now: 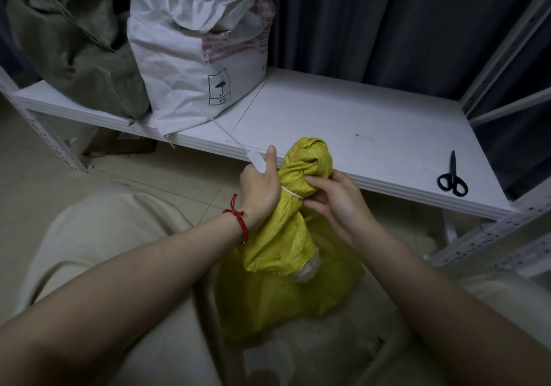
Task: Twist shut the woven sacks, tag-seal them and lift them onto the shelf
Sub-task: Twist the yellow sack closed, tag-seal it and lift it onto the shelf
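Shelf [343,111]: white board across the far side; its right half lies bare, which I judge to be the landing place for the sack in hand.
Green sack [68,42]: stands far left on the shelf, pressed against its neighbour.
White sack [193,51]: stands just right of the green one, its top bunched over; it looks finished.
Yellow sack [286,281]: sits on the near floor between the person's legs, just in front of the shelf edge, low and close so both hands can reach its top.
Neck [307,159]: twisted into a rope ending in a knob, rising between the two hands; the twist keeps the mouth closed.
Left hand [259,189]: clenched round the flat end of the tag seal [253,160], thumb up, against the neck's left side, probably pulling to cinch.
Right hand [334,197]: fingers curled onto the neck's right side at the loop, bracing it.
Tag seal: white loop circles the neck below the knob; its thin tail runs far-left over the shelf.
Scissors [452,177]: black, far right on the shelf, well apart from the hands, likely for trimming the tail.
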